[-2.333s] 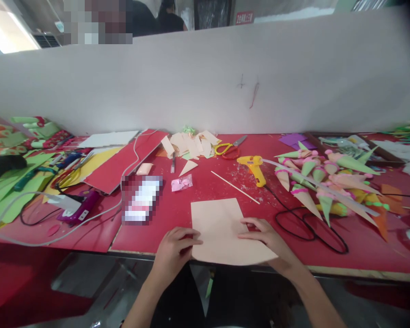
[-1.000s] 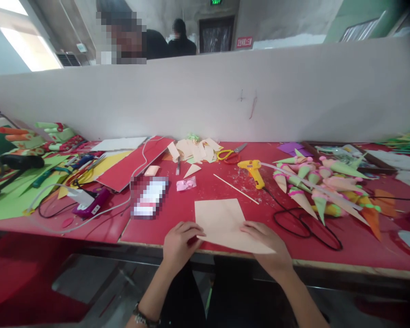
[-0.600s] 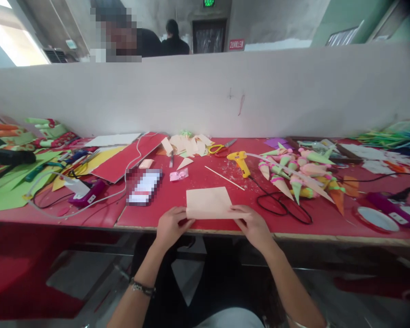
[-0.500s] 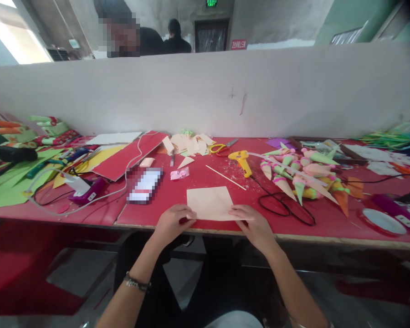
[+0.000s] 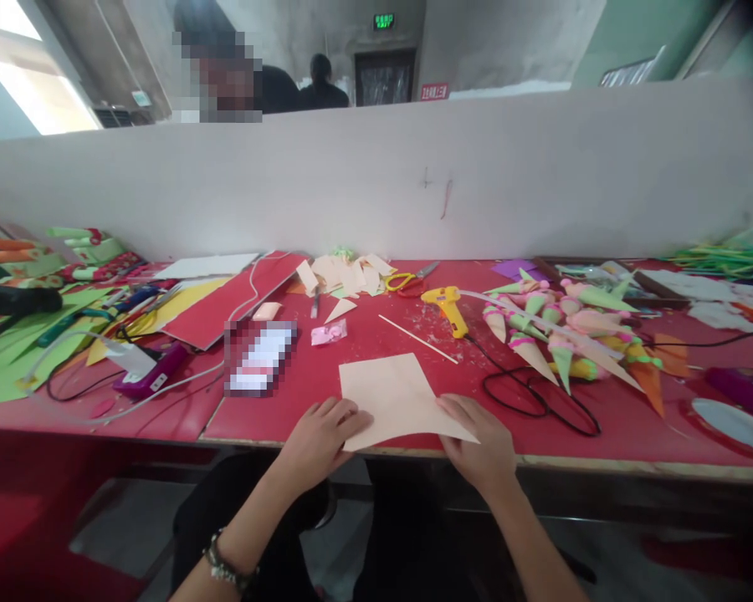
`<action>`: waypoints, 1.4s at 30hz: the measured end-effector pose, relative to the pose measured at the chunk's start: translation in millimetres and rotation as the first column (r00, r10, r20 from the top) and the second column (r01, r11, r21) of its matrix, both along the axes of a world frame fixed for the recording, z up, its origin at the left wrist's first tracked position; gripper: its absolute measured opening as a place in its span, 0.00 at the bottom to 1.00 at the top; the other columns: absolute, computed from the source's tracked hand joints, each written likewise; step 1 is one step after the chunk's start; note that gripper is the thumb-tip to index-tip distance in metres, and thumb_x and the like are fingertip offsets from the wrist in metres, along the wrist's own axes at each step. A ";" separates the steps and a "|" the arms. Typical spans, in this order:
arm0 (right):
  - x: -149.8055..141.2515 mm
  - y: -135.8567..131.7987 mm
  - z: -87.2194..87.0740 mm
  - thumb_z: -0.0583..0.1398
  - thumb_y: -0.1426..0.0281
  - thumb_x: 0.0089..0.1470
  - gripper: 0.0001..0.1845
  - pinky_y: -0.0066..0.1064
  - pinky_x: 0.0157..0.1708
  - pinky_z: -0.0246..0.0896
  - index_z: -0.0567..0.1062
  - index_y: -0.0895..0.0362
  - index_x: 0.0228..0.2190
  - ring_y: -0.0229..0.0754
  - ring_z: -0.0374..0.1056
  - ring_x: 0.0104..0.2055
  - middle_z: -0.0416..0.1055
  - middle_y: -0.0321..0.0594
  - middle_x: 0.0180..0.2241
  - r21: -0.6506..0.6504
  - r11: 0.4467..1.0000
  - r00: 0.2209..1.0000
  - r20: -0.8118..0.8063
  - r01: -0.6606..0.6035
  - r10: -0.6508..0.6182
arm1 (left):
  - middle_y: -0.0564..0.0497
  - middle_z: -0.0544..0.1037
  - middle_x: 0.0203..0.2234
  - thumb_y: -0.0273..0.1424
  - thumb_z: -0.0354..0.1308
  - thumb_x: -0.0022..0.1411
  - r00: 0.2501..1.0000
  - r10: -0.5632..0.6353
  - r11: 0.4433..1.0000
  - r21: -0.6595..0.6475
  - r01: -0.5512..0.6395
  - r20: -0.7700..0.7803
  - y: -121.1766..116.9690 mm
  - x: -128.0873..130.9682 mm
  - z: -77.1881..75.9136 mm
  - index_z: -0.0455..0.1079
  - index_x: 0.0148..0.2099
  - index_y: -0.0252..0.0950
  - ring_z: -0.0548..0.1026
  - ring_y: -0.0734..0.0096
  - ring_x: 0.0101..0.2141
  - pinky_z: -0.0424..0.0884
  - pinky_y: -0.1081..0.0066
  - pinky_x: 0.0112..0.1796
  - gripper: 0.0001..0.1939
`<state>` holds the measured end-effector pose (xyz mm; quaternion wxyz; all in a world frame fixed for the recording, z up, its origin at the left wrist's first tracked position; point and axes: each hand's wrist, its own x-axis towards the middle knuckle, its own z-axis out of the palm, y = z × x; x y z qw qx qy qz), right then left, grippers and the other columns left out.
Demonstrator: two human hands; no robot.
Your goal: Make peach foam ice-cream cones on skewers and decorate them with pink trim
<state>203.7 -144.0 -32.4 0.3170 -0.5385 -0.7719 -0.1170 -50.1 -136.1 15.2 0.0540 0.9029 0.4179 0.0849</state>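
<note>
A pale peach sheet of craft paper (image 5: 392,393) lies over the front of the red table, its near edge bowed upward. My left hand (image 5: 326,431) pinches its near left corner, thumb on top and fingers curled. At the near right corner, my right hand (image 5: 477,435) grips the sheet with some fingers beneath it. Beyond the sheet are a thin wooden stick (image 5: 417,339), a yellow glue gun (image 5: 448,309), a small pink packet (image 5: 329,333) and a peach paper triangle (image 5: 340,310).
Paper cones with pink and green trim (image 5: 561,326) pile up at the right, beside the glue gun's black cord (image 5: 527,401). A phone (image 5: 262,358) and purple power strip (image 5: 154,372) lie left. Yellow-handled scissors (image 5: 407,280) rest near the white partition (image 5: 364,184).
The near edge of the sheet has come closer to me and now bows upward. Both hands have shifted with it, still holding its near corners. The view has tilted slightly.
</note>
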 end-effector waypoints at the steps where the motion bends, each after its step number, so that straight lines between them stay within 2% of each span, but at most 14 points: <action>1: -0.5 0.2 -1.4 0.52 0.73 0.45 0.16 0.32 0.38 0.61 0.72 0.60 0.37 0.43 0.66 0.39 0.72 0.43 0.37 0.016 1.000 1.000 0.005 0.012 -0.012 | 0.49 0.67 0.40 0.30 0.51 0.56 1.000 -0.002 1.000 0.000 0.002 -0.007 1.4 0.3 -1.8 0.61 0.51 0.43 0.65 0.66 0.39 0.63 0.67 0.39 0.19; 3: -1.4 0.6 -3.0 0.52 0.72 0.45 0.15 0.31 0.37 0.61 0.72 0.59 0.36 0.43 0.66 0.38 0.73 0.43 0.35 0.048 0.998 0.999 0.007 0.039 -0.039 | 0.48 0.67 0.41 0.29 0.52 0.54 1.000 0.001 1.000 0.001 -0.001 0.003 4.3 0.2 -6.5 0.60 0.52 0.43 0.64 0.65 0.39 0.62 0.65 0.40 0.21; 6: -3.2 0.7 -2.4 0.52 0.72 0.46 0.14 0.30 0.37 0.60 0.72 0.59 0.36 0.42 0.66 0.37 0.73 0.42 0.34 0.070 0.994 0.997 -0.003 0.078 -0.078 | 0.48 0.67 0.40 0.26 0.48 0.57 0.996 -0.003 1.000 0.004 0.003 0.091 7.6 0.1 -11.0 0.62 0.51 0.42 0.64 0.66 0.39 0.62 0.66 0.41 0.19; 11: -6.0 0.5 1.0 0.52 0.71 0.48 0.15 0.29 0.37 0.61 0.72 0.59 0.38 0.41 0.67 0.37 0.73 0.42 0.34 0.023 0.989 0.989 -0.009 0.149 -0.149 | 0.49 0.68 0.36 0.26 0.45 0.59 0.972 -0.004 0.997 -0.069 0.021 0.234 9.4 4.7 -3.0 0.67 0.45 0.41 0.66 0.70 0.36 0.63 0.71 0.37 0.14; 16: -5.5 1.0 0.4 0.52 0.71 0.46 0.17 0.31 0.36 0.63 0.71 0.60 0.39 0.43 0.67 0.37 0.73 0.43 0.34 0.012 0.989 0.989 -0.018 0.146 -0.146 | 0.50 0.69 0.36 0.25 0.45 0.58 0.979 -0.009 0.995 -0.096 0.029 0.206 9.9 6.4 6.0 0.67 0.45 0.43 0.67 0.70 0.37 0.63 0.73 0.37 0.16; 19: -5.4 2.4 -1.2 0.52 0.70 0.47 0.16 0.32 0.36 0.63 0.70 0.60 0.39 0.44 0.67 0.37 0.72 0.44 0.34 0.049 0.986 0.987 -0.036 0.156 -0.155 | 0.50 0.70 0.34 0.31 0.46 0.59 0.978 0.006 0.997 -0.077 0.010 0.211 13.3 6.8 3.5 0.68 0.43 0.42 0.69 0.71 0.35 0.64 0.74 0.34 0.12; 22: -5.9 3.4 -1.0 0.51 0.71 0.49 0.14 0.32 0.37 0.63 0.70 0.59 0.38 0.43 0.67 0.37 0.72 0.44 0.33 0.071 0.988 0.990 -0.032 0.141 -0.139 | 0.50 0.71 0.28 0.38 0.44 0.60 0.967 0.099 0.994 -0.070 -0.084 0.234 16.1 8.7 0.0 0.69 0.39 0.38 0.69 0.71 0.30 0.63 0.74 0.31 0.15; 24: -6.0 3.5 0.5 0.51 0.71 0.49 0.14 0.33 0.38 0.63 0.70 0.59 0.38 0.43 0.67 0.38 0.72 0.44 0.33 0.050 0.991 0.992 -0.020 0.127 -0.127 | 0.51 0.70 0.28 0.37 0.43 0.61 0.969 0.079 0.996 -0.051 -0.069 0.233 15.5 9.4 -0.3 0.69 0.40 0.39 0.69 0.72 0.30 0.63 0.74 0.31 0.15; 27: -5.8 3.2 3.1 0.51 0.72 0.48 0.15 0.35 0.38 0.63 0.70 0.60 0.38 0.45 0.66 0.38 0.71 0.44 0.33 -0.012 0.994 0.994 0.000 0.111 -0.111 | 0.51 0.70 0.33 0.30 0.46 0.59 0.977 -0.011 1.000 -0.022 0.016 0.212 12.0 8.0 1.9 0.68 0.43 0.44 0.68 0.71 0.34 0.63 0.73 0.34 0.13; 31: -5.6 3.4 4.7 0.51 0.71 0.49 0.15 0.36 0.39 0.62 0.70 0.61 0.38 0.46 0.65 0.39 0.71 0.45 0.34 -0.038 0.995 0.995 0.010 0.097 -0.097 | 0.51 0.69 0.36 0.24 0.49 0.54 0.981 -0.046 0.998 -0.039 0.054 0.190 10.1 5.3 3.6 0.66 0.46 0.44 0.66 0.69 0.38 0.63 0.72 0.38 0.18; 38: -5.1 1.7 4.6 0.51 0.73 0.47 0.14 0.35 0.37 0.62 0.70 0.61 0.37 0.45 0.65 0.37 0.71 0.45 0.33 -0.050 0.995 0.996 -0.006 0.084 -0.085 | 0.50 0.70 0.34 0.28 0.47 0.58 0.981 -0.050 0.999 0.009 0.049 0.186 13.7 8.5 -1.5 0.67 0.45 0.43 0.67 0.70 0.36 0.64 0.71 0.36 0.14; 42: -4.9 2.0 2.8 0.50 0.73 0.50 0.11 0.34 0.38 0.62 0.70 0.58 0.34 0.43 0.66 0.37 0.71 0.43 0.32 -0.003 0.999 0.997 -0.055 0.045 -0.045 | 0.50 0.71 0.33 0.32 0.45 0.60 0.978 0.011 1.000 0.005 -0.013 0.209 8.6 8.8 -2.3 0.69 0.42 0.42 0.69 0.69 0.35 0.64 0.71 0.35 0.13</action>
